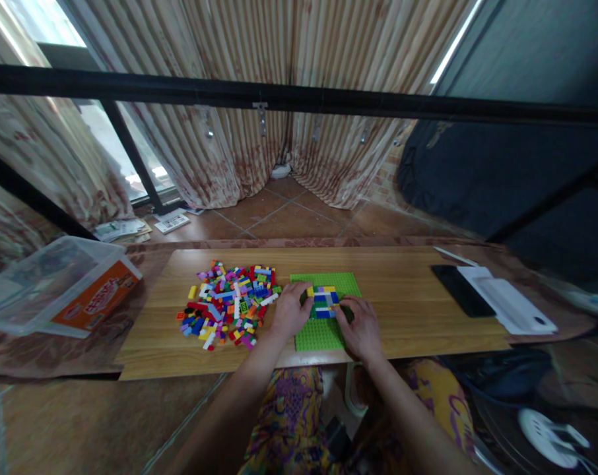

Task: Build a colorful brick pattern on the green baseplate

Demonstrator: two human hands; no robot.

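Note:
A low structure of toy building bricks (323, 303), with blue, white, green and yellow rows, lies over the middle of a green studded baseplate (319, 340). My left hand (294, 309) grips its left edge, thumb and fingertips against the bricks. On the opposite side, my right hand (361, 326) has its thumb and curled fingers at the right edge. Whether the structure is pressed onto the studs or just rests there, I cannot tell. Left of the baseplate spreads a pile of loose multicoloured bricks (230, 303), close to my left hand.
The wooden board (402, 284) bears all of this. A clear plastic bin (36, 277) with an orange label stands at the left. A black phone-like slab (462, 290) and a white tray-like object (507, 303) lie at the right. A dark bar (299, 97) crosses beyond the board.

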